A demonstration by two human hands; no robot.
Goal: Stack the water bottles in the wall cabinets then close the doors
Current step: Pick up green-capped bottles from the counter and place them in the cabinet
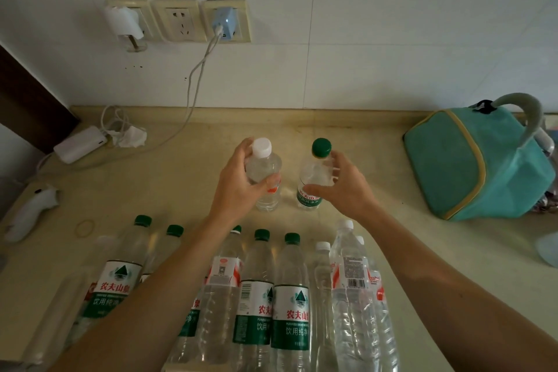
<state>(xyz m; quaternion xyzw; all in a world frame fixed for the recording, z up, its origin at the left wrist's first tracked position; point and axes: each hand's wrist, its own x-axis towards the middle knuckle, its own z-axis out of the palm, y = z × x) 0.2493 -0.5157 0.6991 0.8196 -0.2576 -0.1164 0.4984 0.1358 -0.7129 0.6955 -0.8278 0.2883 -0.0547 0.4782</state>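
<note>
I have both hands out over the table [181, 178], one on each of two small bottles standing upright side by side, set apart from the main row so they can be taken as a pair. My left hand [241, 187] is wrapped round the white-cap bottle [265, 172]: fingers curl behind its shoulder, and the thumb presses across the front just above the label. That looks like a firm grasp high on the body, which keeps the bottle upright when lifted. My right hand [341, 187] is at the green-cap bottle [314, 181], thumb laid against the label and fingers showing through the clear plastic behind it; I judge it to be closing on the bottle but cannot tell whether the grip is complete. Both bottle bases seem to sit on the table, though the hands hide part of them.

The remaining bottles [271, 296] stand in a tight row nearer to me, under my forearms, so I am reaching over them. A teal bag [471, 160] sits well to the right, and a charger cable [193, 90] runs down from the wall sockets at the left. The cabinets are out of view, presumably overhead, so the next step is a lift upward.
</note>
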